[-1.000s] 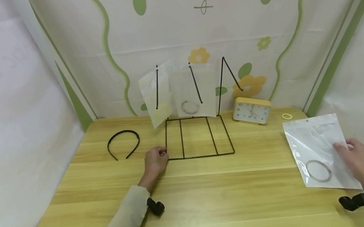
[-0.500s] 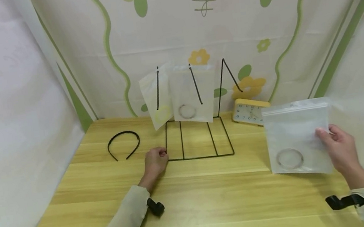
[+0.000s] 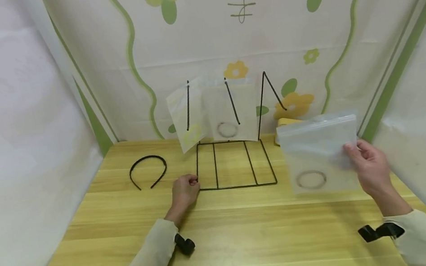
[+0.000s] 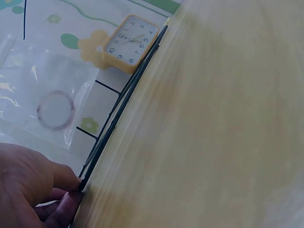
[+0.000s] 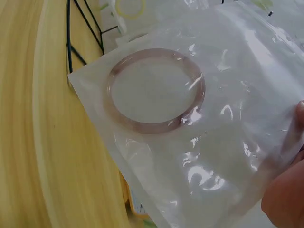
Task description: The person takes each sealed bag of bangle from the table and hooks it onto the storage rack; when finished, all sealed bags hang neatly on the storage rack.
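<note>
My left hand (image 3: 184, 192) pinches the front left corner of a black wire display rack (image 3: 241, 186) on the table. My right hand (image 3: 371, 167) holds a clear zip bag (image 3: 321, 147) by its right side, up off the table and right of the rack. Inside this bag lies a pinkish bangle (image 5: 152, 128), near the lower left corner. On the rack's left hook hangs a bag (image 3: 178, 106) with a yellow ring in it. A second bag (image 3: 217, 105), holding a pinkish bangle, hangs from the middle hook. The right hook (image 3: 275, 92) carries no bag.
A black headband (image 3: 146, 157) lies on the wooden table (image 3: 229, 249), left of the rack. Behind the held bag stands a yellow alarm clock (image 4: 130, 42), mostly hidden in the head view. A white flowered cloth (image 3: 192, 40) backs the table.
My right hand has carried the bag left and up, from the table's right side toward the rack, and it now covers most of the clock. The left hand stays at the rack's corner.
</note>
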A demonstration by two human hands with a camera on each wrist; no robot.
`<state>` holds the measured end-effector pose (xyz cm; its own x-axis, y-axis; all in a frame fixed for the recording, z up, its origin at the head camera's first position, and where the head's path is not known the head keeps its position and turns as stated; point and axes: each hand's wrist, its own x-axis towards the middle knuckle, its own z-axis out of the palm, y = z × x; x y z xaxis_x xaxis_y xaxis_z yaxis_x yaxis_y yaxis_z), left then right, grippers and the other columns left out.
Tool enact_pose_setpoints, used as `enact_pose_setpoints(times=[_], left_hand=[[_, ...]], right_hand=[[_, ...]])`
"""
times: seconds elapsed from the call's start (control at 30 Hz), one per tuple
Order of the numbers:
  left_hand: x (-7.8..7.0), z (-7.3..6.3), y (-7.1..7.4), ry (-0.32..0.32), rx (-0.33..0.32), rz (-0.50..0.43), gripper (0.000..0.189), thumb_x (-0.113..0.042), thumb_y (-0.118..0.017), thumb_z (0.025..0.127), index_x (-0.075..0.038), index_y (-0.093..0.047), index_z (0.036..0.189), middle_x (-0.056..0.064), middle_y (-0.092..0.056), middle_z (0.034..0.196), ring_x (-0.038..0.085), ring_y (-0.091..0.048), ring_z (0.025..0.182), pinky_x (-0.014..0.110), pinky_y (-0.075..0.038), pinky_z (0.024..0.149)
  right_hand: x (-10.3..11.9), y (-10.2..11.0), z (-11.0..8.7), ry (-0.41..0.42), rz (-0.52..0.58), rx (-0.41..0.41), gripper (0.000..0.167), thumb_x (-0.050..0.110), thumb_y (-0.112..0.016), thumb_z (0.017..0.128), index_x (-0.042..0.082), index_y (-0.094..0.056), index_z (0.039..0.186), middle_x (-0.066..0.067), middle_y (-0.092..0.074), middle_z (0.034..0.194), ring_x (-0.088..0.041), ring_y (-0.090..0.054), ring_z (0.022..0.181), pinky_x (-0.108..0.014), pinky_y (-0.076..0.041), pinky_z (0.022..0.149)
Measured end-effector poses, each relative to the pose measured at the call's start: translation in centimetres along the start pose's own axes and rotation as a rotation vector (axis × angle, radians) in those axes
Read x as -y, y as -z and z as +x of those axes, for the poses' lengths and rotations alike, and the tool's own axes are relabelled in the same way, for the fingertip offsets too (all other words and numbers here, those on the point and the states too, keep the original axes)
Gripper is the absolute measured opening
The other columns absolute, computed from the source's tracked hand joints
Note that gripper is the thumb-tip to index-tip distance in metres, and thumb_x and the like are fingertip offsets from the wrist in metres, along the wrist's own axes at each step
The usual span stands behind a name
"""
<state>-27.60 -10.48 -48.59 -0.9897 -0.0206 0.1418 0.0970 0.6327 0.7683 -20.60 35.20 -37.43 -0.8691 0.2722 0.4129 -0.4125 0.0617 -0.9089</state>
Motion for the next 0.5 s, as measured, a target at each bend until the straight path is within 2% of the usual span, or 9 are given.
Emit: enact_pose_setpoints(times=[0.17, 0.3, 0.43, 0.5], left_hand=[[0.0, 0.0, -0.1, -0.003, -0.006, -0.002, 0.025, -0.001, -0.064, 0.086, 0.002, -0.071, 0.109, 0.011, -0.072, 0.094, 0.022, -0.068, 0.085, 0.033, -0.058, 0.074], [0.0, 0.0, -0.2, -0.022, -0.014, -0.003, 0.025, -0.001, -0.064, 0.085, 0.003, -0.071, 0.109, 0.011, -0.072, 0.093, 0.022, -0.068, 0.085, 0.033, -0.058, 0.073], [0.1, 0.0, -0.3, -0.035, -0.025, 0.0, 0.024, 0.0, -0.064, 0.085, 0.003, -0.072, 0.107, 0.011, -0.072, 0.091, 0.022, -0.068, 0.082, 0.033, -0.058, 0.072], [0.1, 0.0, -0.3, -0.041, -0.03, 0.003, 0.023, -0.001, -0.065, 0.085, 0.003, -0.072, 0.107, 0.011, -0.072, 0.091, 0.022, -0.068, 0.082, 0.033, -0.058, 0.072]], right_hand=[[0.6, -2.0, 0.5, 0.033, 0.03, 0.043, 0.013, 0.001, -0.058, 0.096, 0.005, -0.07, 0.093, 0.004, -0.073, 0.074, -0.003, -0.068, 0.066, -0.016, -0.053, 0.059], [0.9, -3.7, 0.9, 0.052, 0.129, 0.07, 0.012, 0.002, -0.057, 0.096, 0.003, -0.068, 0.091, 0.002, -0.071, 0.069, -0.003, -0.066, 0.061, -0.015, -0.051, 0.056], [0.9, -5.4, 1.2, 0.044, 0.206, 0.096, 0.015, 0.002, -0.056, 0.097, 0.004, -0.066, 0.086, 0.002, -0.069, 0.067, -0.003, -0.065, 0.062, -0.015, -0.051, 0.056], [0.7, -6.1, 1.4, 0.036, 0.211, 0.102, 0.015, 0.004, -0.056, 0.097, 0.005, -0.066, 0.086, 0.001, -0.072, 0.072, -0.005, -0.068, 0.067, -0.018, -0.054, 0.06]])
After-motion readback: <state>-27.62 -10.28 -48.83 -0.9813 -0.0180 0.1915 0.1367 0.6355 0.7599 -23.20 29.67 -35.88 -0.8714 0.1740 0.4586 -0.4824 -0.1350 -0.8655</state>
